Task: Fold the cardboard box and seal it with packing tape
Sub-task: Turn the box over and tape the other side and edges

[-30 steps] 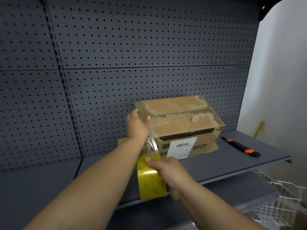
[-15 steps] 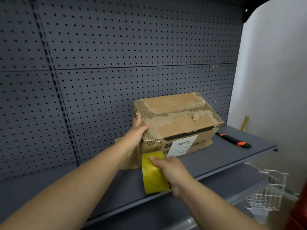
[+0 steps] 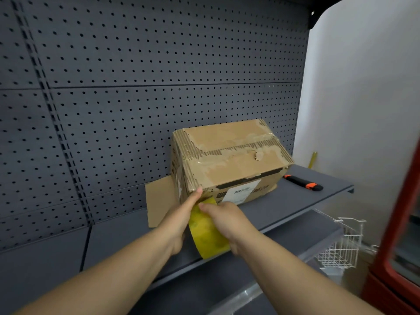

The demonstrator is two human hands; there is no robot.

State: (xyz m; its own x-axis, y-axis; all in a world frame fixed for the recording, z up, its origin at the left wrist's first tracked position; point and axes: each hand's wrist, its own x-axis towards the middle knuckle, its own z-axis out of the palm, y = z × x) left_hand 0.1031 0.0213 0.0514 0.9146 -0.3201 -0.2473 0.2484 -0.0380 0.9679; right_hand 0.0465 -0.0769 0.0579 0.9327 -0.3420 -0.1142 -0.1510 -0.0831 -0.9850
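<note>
1. Visibly, the right hand (image 3: 227, 219) gripped the tape roll (image 3: 208, 237) just near of the cardboard box (image 3: 227, 160) on the shelf (image 3: 295, 201); the left hand (image 3: 181, 214) touched its near corner, fingers hidden
2. Tape could wrinkle if that hand slipped

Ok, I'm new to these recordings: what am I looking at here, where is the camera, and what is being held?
There is no machine here. These are a person's two bare arms, filmed by a wide-angle camera worn on the head, looking forward and down. A worn cardboard box stands on a grey shelf in front of a pegboard wall, with one flap lying flat at its left. The right hand grips a yellow roll of packing tape. The left hand touches the box's near lower corner. An orange-and-black utility knife lies to the right of the box.
</note>
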